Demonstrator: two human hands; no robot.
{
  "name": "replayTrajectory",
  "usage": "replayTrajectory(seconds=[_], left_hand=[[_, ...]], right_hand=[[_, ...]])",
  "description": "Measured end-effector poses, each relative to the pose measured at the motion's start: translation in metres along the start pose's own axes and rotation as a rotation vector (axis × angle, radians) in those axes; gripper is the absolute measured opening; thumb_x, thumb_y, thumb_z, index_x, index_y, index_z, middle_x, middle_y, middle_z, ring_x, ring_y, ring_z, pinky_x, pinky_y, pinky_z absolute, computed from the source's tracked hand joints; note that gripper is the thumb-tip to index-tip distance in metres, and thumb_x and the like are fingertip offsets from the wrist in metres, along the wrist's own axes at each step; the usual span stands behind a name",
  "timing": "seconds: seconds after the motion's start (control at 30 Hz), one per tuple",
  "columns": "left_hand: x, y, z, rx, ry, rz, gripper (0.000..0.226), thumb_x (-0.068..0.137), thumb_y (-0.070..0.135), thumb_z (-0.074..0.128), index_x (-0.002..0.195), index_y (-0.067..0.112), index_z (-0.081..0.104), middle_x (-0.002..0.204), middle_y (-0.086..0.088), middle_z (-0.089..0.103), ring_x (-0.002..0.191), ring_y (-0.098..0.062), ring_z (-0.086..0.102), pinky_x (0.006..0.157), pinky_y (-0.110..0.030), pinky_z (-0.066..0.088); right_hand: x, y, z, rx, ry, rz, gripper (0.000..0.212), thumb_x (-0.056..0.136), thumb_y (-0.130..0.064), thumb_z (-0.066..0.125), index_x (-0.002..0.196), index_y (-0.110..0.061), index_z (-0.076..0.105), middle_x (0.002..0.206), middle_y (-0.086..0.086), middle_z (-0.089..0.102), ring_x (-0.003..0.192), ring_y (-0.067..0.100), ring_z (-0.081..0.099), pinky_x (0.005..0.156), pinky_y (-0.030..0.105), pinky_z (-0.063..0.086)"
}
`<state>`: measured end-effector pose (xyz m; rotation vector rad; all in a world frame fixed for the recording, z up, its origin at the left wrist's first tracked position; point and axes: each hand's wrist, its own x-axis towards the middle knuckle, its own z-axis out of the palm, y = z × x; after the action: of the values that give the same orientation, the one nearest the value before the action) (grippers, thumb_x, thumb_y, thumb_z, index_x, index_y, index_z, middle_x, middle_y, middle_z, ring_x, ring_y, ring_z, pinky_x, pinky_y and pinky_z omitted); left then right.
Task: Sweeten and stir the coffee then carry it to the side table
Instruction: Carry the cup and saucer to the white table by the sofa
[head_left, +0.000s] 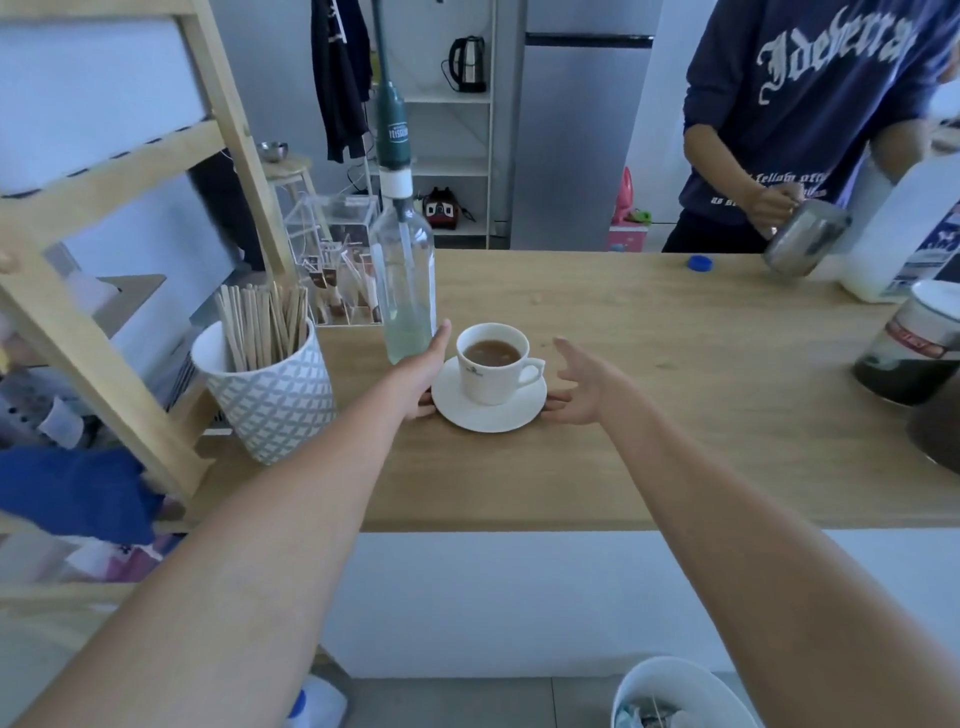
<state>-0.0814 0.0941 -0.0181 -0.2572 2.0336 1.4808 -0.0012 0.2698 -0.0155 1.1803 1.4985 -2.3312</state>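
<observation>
Coffee (491, 353) sits brown in the white cup (492, 371), cup on its white saucer (480, 413), right there on the wooden counter (623, 415), handle pointing to the right. Left hand (421, 376) is down at the saucer's left edge, fingers tucked low against the rim, thumb stretched up toward the clear pump bottle (408, 291) just behind it. Right hand (582, 387) comes in on the other side, spread wide, palm turned inward, lower fingertips touching the saucer's right rim. Neither hand is closed around anything. Off to the left stands a patterned holder full of wooden stir sticks (265, 325). Across the counter another person in a dark blue sweatshirt (810, 104) tilts a steel pitcher (805, 244), a blue bottle cap (700, 263) lying nearby.
</observation>
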Motion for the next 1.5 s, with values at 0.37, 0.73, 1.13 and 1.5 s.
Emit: replayTrajectory(seconds=[0.37,0.73,1.13,1.5], left_hand=[[0.018,0.005,0.003,-0.013,-0.021,-0.033,0.071,0.074,0.070,0.063,0.118,0.014,0.057,0.085,0.001,0.061,0.085,-0.015,0.060,0.085,-0.028,0.051],[0.016,0.004,0.008,-0.048,-0.067,-0.054,0.054,0.072,0.064,0.070,0.084,0.014,0.054,0.082,0.002,0.060,0.074,-0.012,0.058,0.079,-0.028,0.049],[-0.023,0.013,0.066,-0.015,-0.236,-0.053,0.050,0.078,0.053,0.071,0.078,0.007,0.050,0.081,-0.004,0.055,0.073,-0.016,0.053,0.092,-0.034,0.049],[-0.095,0.001,0.187,0.135,-0.443,-0.009,0.055,0.079,0.054,0.069,0.076,0.003,0.048,0.079,-0.007,0.048,0.070,-0.017,0.051,0.098,-0.032,0.047]], right_hand=[[0.022,-0.007,-0.004,-0.018,-0.044,0.100,0.046,0.079,-0.018,0.072,0.107,0.005,0.044,0.086,0.015,0.058,0.075,0.027,0.062,0.086,0.041,0.051],[0.021,-0.004,-0.016,-0.026,-0.025,0.082,0.034,0.074,-0.023,0.072,0.093,0.000,0.055,0.084,0.011,0.061,0.074,0.024,0.060,0.087,0.035,0.051],[-0.029,0.011,-0.082,0.065,0.037,0.044,0.038,0.074,-0.022,0.071,0.100,0.001,0.056,0.092,0.013,0.064,0.081,0.026,0.063,0.077,0.035,0.053],[-0.130,0.043,-0.199,0.131,0.252,-0.033,0.036,0.073,-0.026,0.072,0.097,-0.002,0.060,0.094,0.008,0.063,0.089,0.026,0.064,0.085,0.033,0.054]])
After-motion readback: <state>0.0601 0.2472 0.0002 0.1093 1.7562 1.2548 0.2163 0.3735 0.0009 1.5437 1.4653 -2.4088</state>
